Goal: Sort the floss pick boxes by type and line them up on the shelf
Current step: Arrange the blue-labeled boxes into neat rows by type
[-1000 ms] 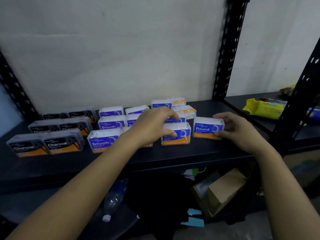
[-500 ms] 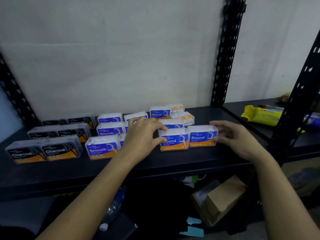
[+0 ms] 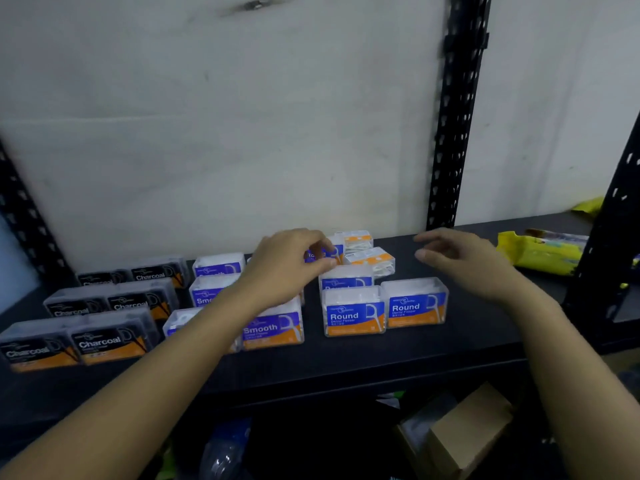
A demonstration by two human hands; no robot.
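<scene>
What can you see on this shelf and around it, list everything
Charcoal boxes: six, black, shelf left, three rows of two.
Smooth boxes: at least four, blue and orange, middle; others may be hidden.
Round boxes: four, blue and orange, right of the Smooth boxes.
Sideways boxes: two, clear with orange, at the back; type unreadable.
Shelf: one, black.
Yellow packet: one, neighbouring shelf, right.
Cardboard box: one, brown, below.
Plastic bottle: one, clear, below.
Left grip: curled on the rearmost Round box.
Right grip: open, above the shelf, holding nothing.
</scene>
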